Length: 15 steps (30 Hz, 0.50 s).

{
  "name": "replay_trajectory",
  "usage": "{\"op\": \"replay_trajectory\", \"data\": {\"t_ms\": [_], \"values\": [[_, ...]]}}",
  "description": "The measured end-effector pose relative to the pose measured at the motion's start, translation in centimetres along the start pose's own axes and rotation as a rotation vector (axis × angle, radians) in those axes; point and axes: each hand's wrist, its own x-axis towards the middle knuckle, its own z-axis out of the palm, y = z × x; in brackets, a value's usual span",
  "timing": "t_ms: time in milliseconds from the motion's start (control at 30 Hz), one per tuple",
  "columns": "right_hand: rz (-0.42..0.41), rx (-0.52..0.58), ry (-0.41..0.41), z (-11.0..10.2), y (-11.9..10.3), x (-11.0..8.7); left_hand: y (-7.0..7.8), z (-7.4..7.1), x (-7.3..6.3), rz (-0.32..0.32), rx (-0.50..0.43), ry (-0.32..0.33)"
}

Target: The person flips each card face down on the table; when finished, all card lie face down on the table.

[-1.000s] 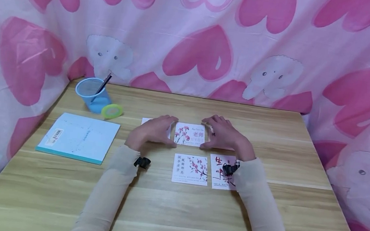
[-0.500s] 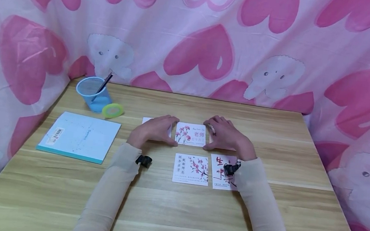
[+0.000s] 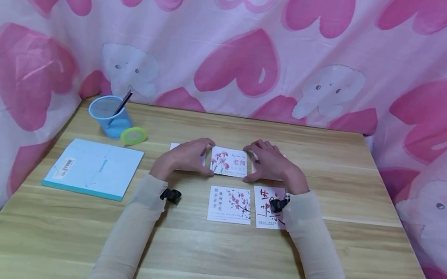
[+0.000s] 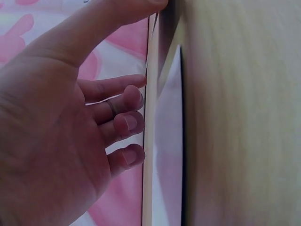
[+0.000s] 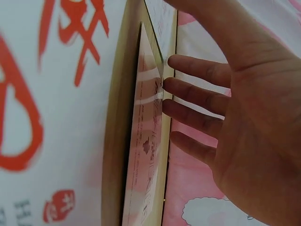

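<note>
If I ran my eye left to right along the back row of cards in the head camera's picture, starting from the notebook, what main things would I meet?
Pale blue notebook, the person's left hand, the pink-flowered card between the hands, the right hand.

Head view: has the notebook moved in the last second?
No. Against the back left corner of the table, the notebook lies where it did; both shifted slightly in frame together, likely camera motion.
</note>
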Motion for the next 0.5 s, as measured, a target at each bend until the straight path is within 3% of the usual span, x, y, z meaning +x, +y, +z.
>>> {"op": "replay_trajectory", "data": {"t_ms": [500], "values": [[-0.063, 0.015, 0.037, 1.3, -1.3, 1.6, -1.6, -0.6, -2.1, -0.045, -0.044, 0.033]]}}
